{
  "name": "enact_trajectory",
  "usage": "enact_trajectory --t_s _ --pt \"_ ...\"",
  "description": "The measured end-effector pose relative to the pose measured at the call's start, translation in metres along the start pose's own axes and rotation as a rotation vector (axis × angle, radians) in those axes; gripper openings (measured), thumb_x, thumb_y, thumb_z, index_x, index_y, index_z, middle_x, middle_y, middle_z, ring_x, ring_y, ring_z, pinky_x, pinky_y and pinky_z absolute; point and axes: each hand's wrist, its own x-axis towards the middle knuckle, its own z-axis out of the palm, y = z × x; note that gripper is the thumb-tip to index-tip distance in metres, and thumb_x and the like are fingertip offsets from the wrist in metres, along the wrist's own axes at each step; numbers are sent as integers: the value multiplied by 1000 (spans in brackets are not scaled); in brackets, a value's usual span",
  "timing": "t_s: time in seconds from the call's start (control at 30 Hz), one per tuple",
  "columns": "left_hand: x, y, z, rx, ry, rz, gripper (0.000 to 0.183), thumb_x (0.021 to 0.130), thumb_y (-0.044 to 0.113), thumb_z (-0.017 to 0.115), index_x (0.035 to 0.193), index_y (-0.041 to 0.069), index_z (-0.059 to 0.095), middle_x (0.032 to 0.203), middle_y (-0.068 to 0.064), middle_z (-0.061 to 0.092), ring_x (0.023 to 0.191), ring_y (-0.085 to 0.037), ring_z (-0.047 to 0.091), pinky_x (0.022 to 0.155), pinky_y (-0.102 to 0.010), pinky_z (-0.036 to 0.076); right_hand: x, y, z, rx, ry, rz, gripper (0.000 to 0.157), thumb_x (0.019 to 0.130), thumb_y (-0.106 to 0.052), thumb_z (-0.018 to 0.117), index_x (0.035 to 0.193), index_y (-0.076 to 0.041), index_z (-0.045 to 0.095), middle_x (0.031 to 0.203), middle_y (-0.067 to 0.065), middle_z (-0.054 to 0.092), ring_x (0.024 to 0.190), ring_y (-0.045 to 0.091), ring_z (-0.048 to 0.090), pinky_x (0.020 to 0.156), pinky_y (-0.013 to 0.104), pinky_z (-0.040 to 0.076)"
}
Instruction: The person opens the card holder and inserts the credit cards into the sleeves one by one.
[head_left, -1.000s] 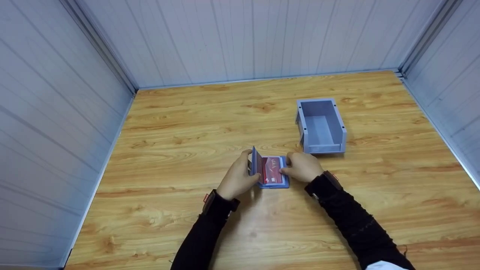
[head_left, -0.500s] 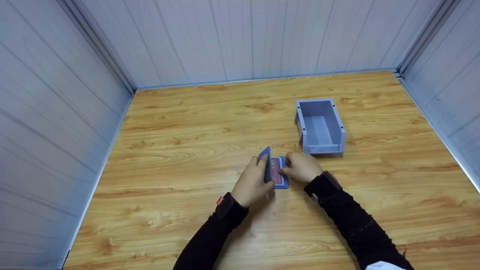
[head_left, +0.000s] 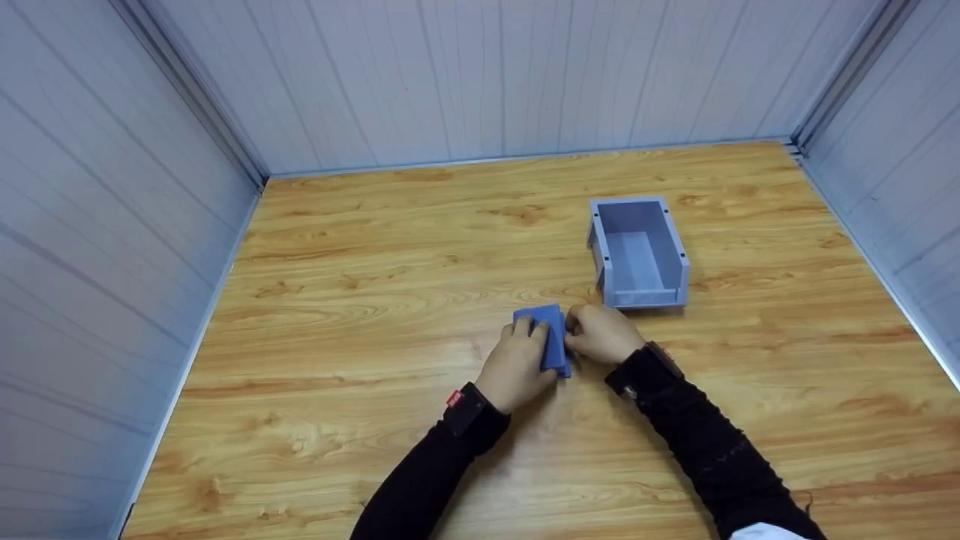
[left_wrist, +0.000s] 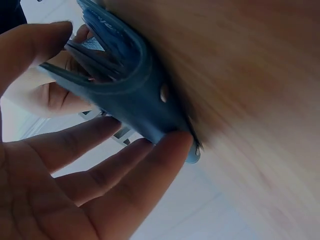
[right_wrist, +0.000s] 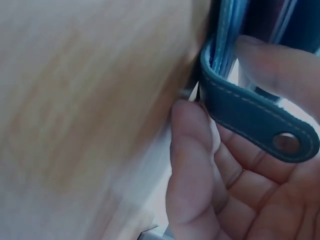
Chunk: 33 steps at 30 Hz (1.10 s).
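A blue card holder lies on the table with its cover folded nearly flat over the inside. Across that cover rests my left hand, fingers on top and thumb by the near edge. In the left wrist view the holder's rounded spine faces me, its clear inner sleeves showing between the covers. My right hand pinches the opposite edge, thumb on the inner side. A stitched strap with a metal snap sticks out over the right palm. The red card inside is hidden in the head view.
A grey plastic bin stands on the wooden table, just beyond the right hand, with its low front toward me. White panel walls enclose the table at the back and both sides.
The left hand has moved to the right and swung the holder's cover over from upright, so the red card is covered in the head view. My right hand has stayed at the right edge.
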Motion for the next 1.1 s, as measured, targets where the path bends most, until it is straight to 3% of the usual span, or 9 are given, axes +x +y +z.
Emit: enact_trajectory --t_s 0.2,0.4,0.57,0.73,0.9,1.1 --pt "-1 -2 -1 18 -1 16 63 78 29 78 129 -1 58 126 -18 58 111 -38 56 91 -43 54 1 -2 1 -5 2 -11 14 82 -17 67 88 -4 68 74 4 63 68 19 56 64 32 45" --pt "-1 -8 -7 27 -122 15 70 83 42 74 136 1 53 137 -16 52 124 -38 49 104 -44 47 -1 -2 -1 7 -13 -11 20 84 -22 66 92 -4 69 79 5 66 72 19 57 69 35 47" --pt "2 -14 -10 -32 -184 -29 62 93 43 62 138 2 52 144 -14 48 131 -36 45 111 -44 40 -1 2 -2 13 -22 -33 25 86 -25 66 95 -3 69 82 6 68 75 20 60 71 37 50" --pt "4 -17 -9 -55 -184 -51 54 94 34 64 136 2 54 144 -13 49 129 -36 46 109 -44 42 -5 4 -7 19 -47 -33 26 85 -27 69 97 -4 70 88 8 69 80 22 62 74 39 50" --pt "5 -16 -9 -51 -185 -45 56 91 32 67 136 2 54 143 -14 50 126 -36 48 107 -44 44 -7 7 -14 75 -87 -14 19 82 -20 73 95 -7 69 84 5 67 75 19 58 68 33 46" --pt "6 -16 -8 -27 -186 -42 57 91 33 68 137 2 54 143 -12 50 125 -35 49 106 -43 45 -7 10 -17 139 -89 -61 21 80 -17 77 96 -6 68 82 4 66 74 16 58 69 31 48"
